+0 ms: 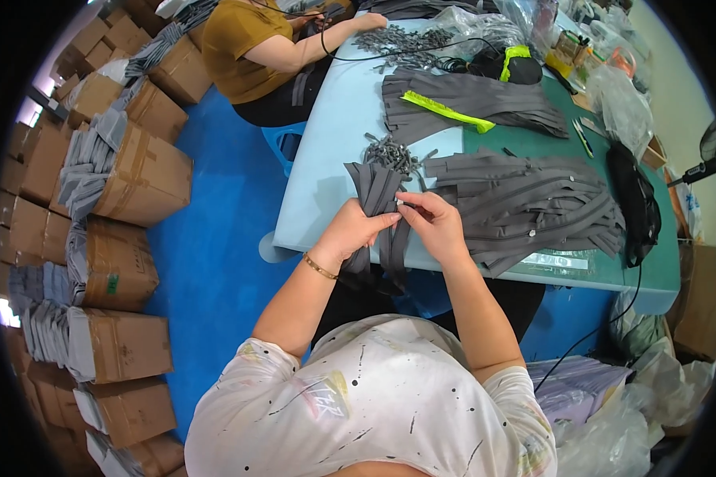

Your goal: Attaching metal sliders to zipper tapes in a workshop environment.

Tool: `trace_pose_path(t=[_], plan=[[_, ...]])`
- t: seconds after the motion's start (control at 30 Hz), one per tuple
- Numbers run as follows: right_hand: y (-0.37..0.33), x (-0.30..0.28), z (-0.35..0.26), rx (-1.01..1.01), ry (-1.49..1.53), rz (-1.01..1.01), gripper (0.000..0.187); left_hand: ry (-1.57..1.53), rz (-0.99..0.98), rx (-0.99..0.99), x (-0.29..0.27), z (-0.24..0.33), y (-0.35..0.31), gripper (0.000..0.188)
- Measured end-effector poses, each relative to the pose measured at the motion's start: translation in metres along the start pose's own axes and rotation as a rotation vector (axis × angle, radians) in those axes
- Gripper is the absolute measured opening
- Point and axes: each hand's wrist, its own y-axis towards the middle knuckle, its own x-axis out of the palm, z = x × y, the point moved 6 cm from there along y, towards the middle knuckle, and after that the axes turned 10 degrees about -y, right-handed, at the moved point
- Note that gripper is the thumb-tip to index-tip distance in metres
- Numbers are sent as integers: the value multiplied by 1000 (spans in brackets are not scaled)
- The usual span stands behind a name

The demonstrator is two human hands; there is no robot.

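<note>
- Strips [374, 184]: dark grey, a bunch of them, held up in front of the body at the table's near left edge; lower ends hang below the hands.
- Left hand [353, 229]: closed round the bunch, thumb laid across the front and pointing right. Bracelet [320, 267] on this wrist.
- Right hand [439, 227]: thumb and forefinger nearly together in a pinch at the bunch's right edge, on a small white bit [399, 202]; too small to tell what it is. Fingertips of both hands close together.
- Table [326, 159]: pale blue top, a green mat [485, 141] over its right part.
- Just beyond the bunch: a small heap of grey pieces [386, 153], partly behind the strips.
- Right of the right hand: a wide, fanned pile [533, 208] of similar strips; a clear ruler [556, 261] near its lower edge.
- Farther back: a second pile [525, 103], a yellow-green band [447, 111] lying across it.
- Right side: black bag [634, 203] at the mat's edge.
- Far left of table: co-worker [246, 49] in a mustard top, one hand at another scatter of grey pieces [405, 44].
- Left: cartons [147, 179] along the blue floor [215, 215].
</note>
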Motion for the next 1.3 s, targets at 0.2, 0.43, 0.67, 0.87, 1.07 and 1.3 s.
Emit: trace_pose_path(t=[0.2, 0.43, 0.67, 0.87, 1.07, 1.3], plan=[[0, 1, 1, 30, 12, 2, 22, 84, -23, -83, -4, -2, -1, 17], [0, 2, 6, 24, 5, -14, 22, 76, -5, -95, -3, -5, 1, 18], [1, 5, 12, 133, 130, -23, 15, 66, -1, -73, -3, -6, 2, 17], [1, 4, 10, 80, 26, -1, 14, 15, 13, -81, -2, -2, -1, 16], [-1, 3, 5, 47, -55, -33, 13, 15, 15, -60, -6, -8, 0, 16], [0, 3, 6, 7, -69, -27, 13, 8, -4, -58, -6, -11, 2, 18]])
